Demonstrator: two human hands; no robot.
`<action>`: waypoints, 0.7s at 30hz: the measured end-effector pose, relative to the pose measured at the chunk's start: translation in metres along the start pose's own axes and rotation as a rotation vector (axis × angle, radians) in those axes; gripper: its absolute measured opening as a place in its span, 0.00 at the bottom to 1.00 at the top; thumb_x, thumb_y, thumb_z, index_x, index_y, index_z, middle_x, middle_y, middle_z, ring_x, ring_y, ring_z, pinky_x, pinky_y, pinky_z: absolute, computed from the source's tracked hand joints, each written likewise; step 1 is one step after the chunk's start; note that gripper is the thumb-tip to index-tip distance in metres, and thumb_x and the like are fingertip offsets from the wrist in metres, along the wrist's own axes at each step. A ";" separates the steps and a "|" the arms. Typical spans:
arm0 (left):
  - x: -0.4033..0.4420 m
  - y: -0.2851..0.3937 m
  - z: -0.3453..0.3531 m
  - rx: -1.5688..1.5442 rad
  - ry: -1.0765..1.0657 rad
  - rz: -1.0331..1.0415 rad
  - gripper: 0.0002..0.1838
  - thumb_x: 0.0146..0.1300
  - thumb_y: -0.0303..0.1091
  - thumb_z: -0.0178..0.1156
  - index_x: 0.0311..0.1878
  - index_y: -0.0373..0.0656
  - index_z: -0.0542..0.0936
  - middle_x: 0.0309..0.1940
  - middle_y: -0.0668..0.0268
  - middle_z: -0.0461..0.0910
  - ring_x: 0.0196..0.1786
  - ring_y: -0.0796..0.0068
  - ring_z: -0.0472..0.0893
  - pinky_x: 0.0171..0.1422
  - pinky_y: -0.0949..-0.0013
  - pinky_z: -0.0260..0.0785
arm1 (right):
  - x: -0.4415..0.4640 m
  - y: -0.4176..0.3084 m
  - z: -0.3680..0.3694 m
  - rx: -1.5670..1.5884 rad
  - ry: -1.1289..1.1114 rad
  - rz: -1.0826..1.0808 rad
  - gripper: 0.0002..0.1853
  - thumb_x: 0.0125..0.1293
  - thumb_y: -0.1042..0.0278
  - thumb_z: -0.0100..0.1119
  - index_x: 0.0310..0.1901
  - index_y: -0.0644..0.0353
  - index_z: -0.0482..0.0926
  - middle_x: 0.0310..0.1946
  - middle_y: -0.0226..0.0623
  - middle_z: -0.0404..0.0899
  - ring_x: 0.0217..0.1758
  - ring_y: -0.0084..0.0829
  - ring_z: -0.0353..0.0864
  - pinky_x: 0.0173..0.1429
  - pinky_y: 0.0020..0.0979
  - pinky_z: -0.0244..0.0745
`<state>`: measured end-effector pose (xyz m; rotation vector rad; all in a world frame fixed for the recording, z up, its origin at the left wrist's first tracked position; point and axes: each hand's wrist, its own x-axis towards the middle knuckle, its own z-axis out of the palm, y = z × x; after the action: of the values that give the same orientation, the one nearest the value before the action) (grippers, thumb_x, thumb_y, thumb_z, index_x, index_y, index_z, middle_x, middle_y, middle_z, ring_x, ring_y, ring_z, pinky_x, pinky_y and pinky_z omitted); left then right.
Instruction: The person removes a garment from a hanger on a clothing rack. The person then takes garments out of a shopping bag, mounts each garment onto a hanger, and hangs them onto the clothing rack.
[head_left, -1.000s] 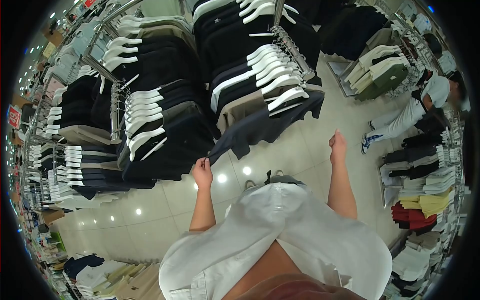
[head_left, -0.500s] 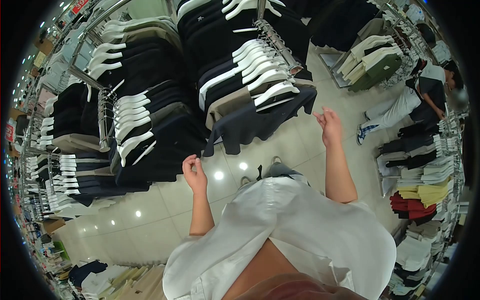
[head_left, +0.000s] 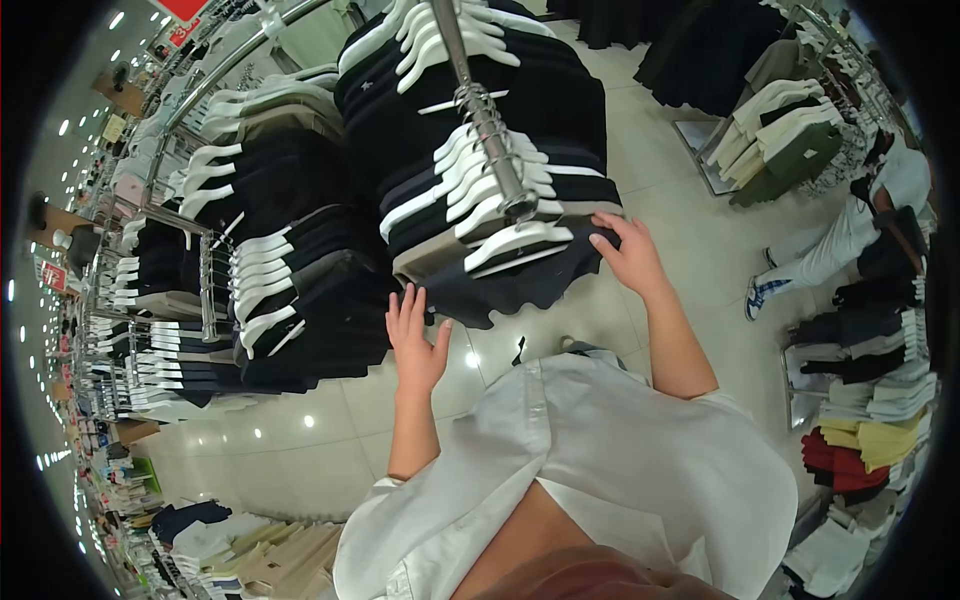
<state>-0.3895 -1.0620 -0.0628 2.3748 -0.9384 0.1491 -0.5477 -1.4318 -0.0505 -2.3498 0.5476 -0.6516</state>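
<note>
A dark navy garment [head_left: 510,287] hangs on a white hanger [head_left: 520,240] at the near end of the middle rack's chrome rail [head_left: 488,130]. My right hand [head_left: 632,255] is at this garment's right edge, thumb and fingers apart, touching or very near the cloth. On the other side, my left hand [head_left: 415,340] is open with fingers spread, close to the garment's left edge; whether it touches cloth I cannot tell. Just behind the navy garment hangs a beige one [head_left: 425,262], followed by several black ones.
Another rack of dark clothes [head_left: 330,300] stands at the left. A person [head_left: 835,240] stands at the right, by racks with yellow [head_left: 885,440] and red garments [head_left: 840,462]. Pale tile floor [head_left: 300,445] lies between the racks. Folded clothes [head_left: 290,560] are at the lower left.
My left hand let go of the navy garment's lower corner and opened. My right hand opened and moved left to the garment's right edge. The garment now hangs squarer to me.
</note>
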 end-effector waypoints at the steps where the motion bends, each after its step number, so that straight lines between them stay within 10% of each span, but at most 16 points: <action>1: 0.007 0.011 0.006 -0.048 0.065 0.013 0.32 0.67 0.34 0.71 0.74 0.43 0.75 0.77 0.55 0.71 0.83 0.43 0.62 0.85 0.45 0.53 | 0.004 0.004 -0.008 -0.020 -0.021 -0.020 0.17 0.73 0.61 0.67 0.58 0.58 0.86 0.55 0.39 0.89 0.61 0.47 0.83 0.69 0.42 0.74; 6: 0.040 0.087 0.016 -0.224 0.347 0.250 0.11 0.52 0.21 0.77 0.36 0.43 0.85 0.44 0.62 0.85 0.55 0.56 0.83 0.62 0.53 0.74 | 0.023 -0.003 -0.039 0.136 -0.274 -0.037 0.09 0.71 0.62 0.68 0.44 0.59 0.87 0.41 0.40 0.87 0.46 0.44 0.87 0.52 0.42 0.81; 12: 0.077 0.202 0.038 -0.407 0.077 0.513 0.13 0.48 0.27 0.80 0.38 0.45 0.87 0.40 0.66 0.85 0.48 0.58 0.84 0.53 0.57 0.77 | 0.013 -0.011 -0.008 -0.001 -0.879 -0.341 0.12 0.64 0.57 0.68 0.43 0.54 0.87 0.46 0.39 0.87 0.53 0.46 0.87 0.56 0.46 0.80; 21: 0.108 0.239 0.056 -0.230 0.007 0.564 0.14 0.46 0.34 0.77 0.37 0.47 0.86 0.42 0.68 0.83 0.50 0.60 0.82 0.53 0.58 0.78 | -0.001 0.037 0.035 0.127 -0.456 -0.646 0.23 0.63 0.58 0.68 0.61 0.44 0.81 0.60 0.32 0.84 0.64 0.36 0.83 0.67 0.42 0.80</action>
<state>-0.4716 -1.2966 0.0365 1.8495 -1.5141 0.2481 -0.5364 -1.4420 -0.0992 -2.4311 -0.4601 -0.3737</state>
